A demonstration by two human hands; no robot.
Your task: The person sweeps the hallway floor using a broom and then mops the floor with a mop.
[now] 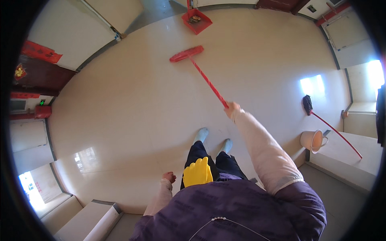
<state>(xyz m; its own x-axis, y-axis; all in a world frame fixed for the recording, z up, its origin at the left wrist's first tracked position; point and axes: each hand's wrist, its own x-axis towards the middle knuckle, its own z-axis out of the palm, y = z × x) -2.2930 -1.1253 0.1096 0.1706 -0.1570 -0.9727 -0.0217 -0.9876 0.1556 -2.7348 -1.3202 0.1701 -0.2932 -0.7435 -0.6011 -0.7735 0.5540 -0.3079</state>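
Note:
My right hand is closed around the upper end of a red broom's handle. The handle slants away to the upper left, to a red broom head on the pale, shiny floor. Beyond the head, near the far edge of the floor, stands a red long-handled dustpan with some debris in it. At my left side hangs my left hand, touching nothing that I can see; its fingers look curled, but how far is unclear. Yellow gloves stick out at my waist, between the two hands.
To the right, a dark mop with a red handle leans beside a pale bucket. Low white walls stand at the lower right and lower left. Doors and a red box line the left wall. Sunlight reflects off the floor.

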